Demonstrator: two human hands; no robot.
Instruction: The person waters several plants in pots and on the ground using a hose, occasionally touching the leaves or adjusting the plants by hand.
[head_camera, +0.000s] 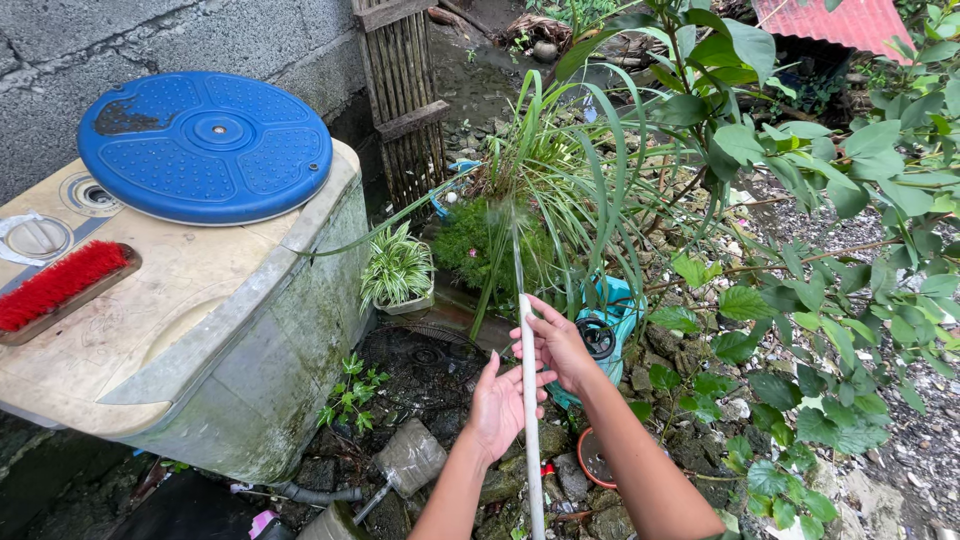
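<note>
Looking down, we see our two bare hands around a thin white hose (530, 420) that rises from the bottom edge of the picture up to about the middle. Our right hand (557, 345) grasps the hose near its upper end, with the fingers wrapped around it just below the opening. Our left hand (497, 405) is open, the palm turned toward the hose and the fingers spread; it touches the hose or is just beside it, and we cannot tell which. It does not clench anything.

From the end of the hose a fine stream of water (517, 250) goes up toward the long-leaved grass plant (560, 170) in front of us. Under this plant a small striped spider plant (397, 270) stands in a pot, just beside the wall of an old washing machine (270, 340).

The washing machine is on our left, its side stained green. On its top lie a round blue lid (205, 145) and a red scrubbing brush (60, 285), well apart from each other. Behind it a grey block wall (150, 35) stands, and a wooden slat panel (405, 100) leans near the corner.

On our right a leafy bush (820, 200) fills the view. Behind our right hand a turquoise object (615, 315) lies among wet stones (560, 480), and a small terracotta pot (590, 455) is partly hidden by our forearm.
</note>
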